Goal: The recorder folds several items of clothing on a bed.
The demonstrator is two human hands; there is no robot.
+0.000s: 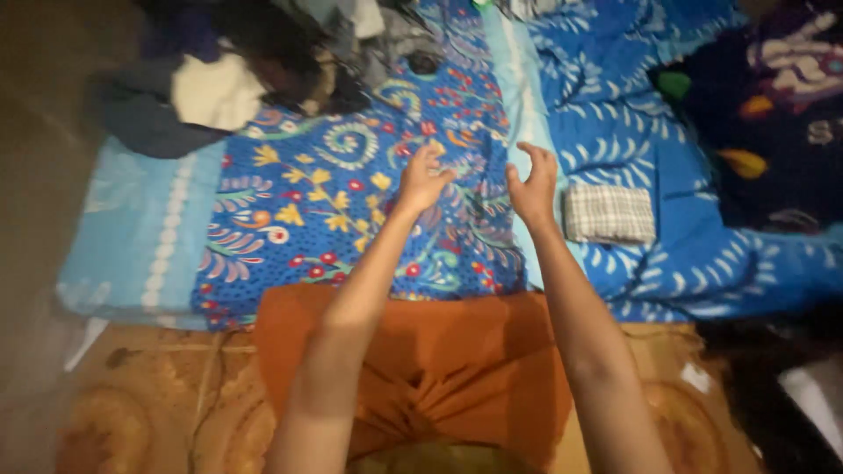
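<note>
- Lying at far left, a light blue sheet (132, 237) covers the mattress edge, with a dark heap of unfolded clothes (219, 79) piled above it.
- Next to that, a floral cloth (299, 219) in blue, yellow and red is spread flat on the bed, not yet folded as far as I can judge; an orange cloth (421, 351) lies just below it, nearest the person.
- The left hand (421, 180) hovers over the floral cloth, fingers spread and curled, holding nothing.
- The right hand (533, 186) hangs just beside it at the cloth's right edge, also spread and empty, fingers bent as if about to grasp.
- Further right, a small checked cloth (609, 214) sits folded into a neat rectangle on the blue leaf-print blanket (702, 246); that piece looks done.
- At far right lies a dark patterned blanket (773, 114), crumpled.
- By this showing, one item is folded, while the floral cloth, orange cloth and heap remain.
</note>
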